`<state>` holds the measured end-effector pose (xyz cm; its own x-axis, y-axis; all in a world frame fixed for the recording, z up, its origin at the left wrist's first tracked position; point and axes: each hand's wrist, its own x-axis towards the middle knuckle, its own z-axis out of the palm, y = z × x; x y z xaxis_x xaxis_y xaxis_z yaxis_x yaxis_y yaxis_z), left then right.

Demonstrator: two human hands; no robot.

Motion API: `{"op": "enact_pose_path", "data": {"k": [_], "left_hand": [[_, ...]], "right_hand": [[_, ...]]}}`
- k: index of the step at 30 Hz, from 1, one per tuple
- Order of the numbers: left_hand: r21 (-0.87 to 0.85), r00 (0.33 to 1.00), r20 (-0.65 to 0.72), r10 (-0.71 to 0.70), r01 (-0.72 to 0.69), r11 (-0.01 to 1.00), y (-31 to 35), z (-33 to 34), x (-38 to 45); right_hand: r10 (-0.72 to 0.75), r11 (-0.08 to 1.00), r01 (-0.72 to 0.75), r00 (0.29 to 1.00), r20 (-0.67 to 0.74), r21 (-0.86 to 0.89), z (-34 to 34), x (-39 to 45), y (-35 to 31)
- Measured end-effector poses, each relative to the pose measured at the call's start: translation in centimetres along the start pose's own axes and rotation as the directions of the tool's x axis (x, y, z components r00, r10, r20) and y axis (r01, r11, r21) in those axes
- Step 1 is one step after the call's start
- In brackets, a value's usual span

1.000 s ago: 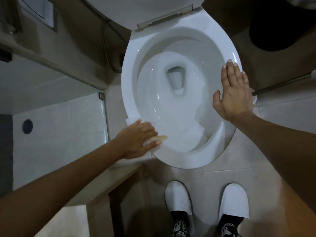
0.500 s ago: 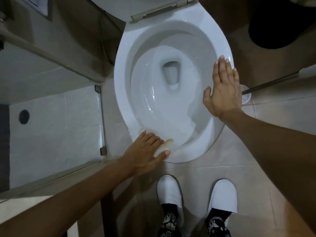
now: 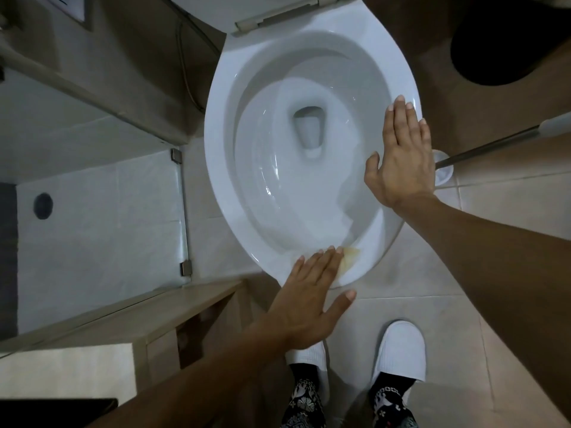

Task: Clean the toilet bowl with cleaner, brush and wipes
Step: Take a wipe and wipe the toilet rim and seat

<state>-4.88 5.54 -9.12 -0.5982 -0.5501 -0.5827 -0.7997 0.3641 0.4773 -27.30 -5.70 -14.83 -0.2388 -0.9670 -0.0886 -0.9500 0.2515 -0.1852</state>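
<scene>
Fingers (image 3: pixel 324 257) of the left hand (image 3: pixel 306 301) lie straight and close together, thumb spread wide, pressing a wipe (image 3: pixel 349 257) flat on the near rim of the toilet bowl (image 3: pixel 216 143). Wipe is mostly under the hand; only a yellowish stained corner pokes out right of the fingertips, plus a pale edge on the left. Right hand (image 3: pixel 398 156) is flat too, fingers straight and together, resting on the right rim, probably bracing.

Step in hand, as I read it: wiping the rim, near front section. Next move likely calls for sliding the wipe rightward along the rim toward the right hand, keeping pressure even, then lifting or shifting that hand so its patch gets wiped.

Toilet brush (image 3: pixel 482 146) sits right of the bowl, handle running off to the far right; its head is behind the right hand in a holder (image 3: pixel 445 171), hard to make out. No cleaner bottle in view. Raised lid (image 3: pixel 272 10) is cut off at the top. Dark round object (image 3: pixel 509 41) at far right is unclear, maybe a bin. White slippers (image 3: pixel 398 350) on the tiled floor, the left one partly under the forearm.
</scene>
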Motion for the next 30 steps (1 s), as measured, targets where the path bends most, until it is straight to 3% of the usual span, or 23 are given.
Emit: {"op": "enact_pose_path", "data": {"k": [5, 9, 14, 18, 23, 30], "left_hand": [[0.285, 0.978, -0.042, 0.204, -0.184, 0.941, -3.5, 2.1, -1.5], [0.386, 0.973, -0.024, 0.228, -0.202, 0.9, -7.1, 1.1, -2.9], [0.351, 0.987, -0.072, 0.141, -0.107, 0.93, -7.8, 0.8, -3.6], [0.347, 0.978, -0.061, 0.199, -0.166, 0.923, -8.4, 0.5, -3.4], [0.155, 0.973, -0.229, 0.037, -0.001, 0.988, -11.2, -2.1, -2.3], [0.05, 0.931, -0.361, -0.056, 0.079, 0.996, -15.2, -7.3, 1.5]], "right_hand": [[-0.003, 1.0, 0.003, 1.0, 0.002, -0.002, 0.1, 0.0, 0.0], [-0.002, 1.0, 0.002, 1.0, 0.0, -0.005, 0.1, 0.0, 0.0], [0.0, 1.0, 0.0, 1.0, 0.002, 0.005, 0.1, 0.0, -0.1], [-0.003, 1.0, 0.003, 1.0, -0.004, 0.012, 0.1, 0.0, 0.0], [-0.002, 1.0, 0.002, 1.0, -0.004, 0.019, 0.2, -0.1, 0.0], [-0.003, 1.0, 0.004, 1.0, -0.03, 0.031, 0.5, 0.0, 0.0]]}}
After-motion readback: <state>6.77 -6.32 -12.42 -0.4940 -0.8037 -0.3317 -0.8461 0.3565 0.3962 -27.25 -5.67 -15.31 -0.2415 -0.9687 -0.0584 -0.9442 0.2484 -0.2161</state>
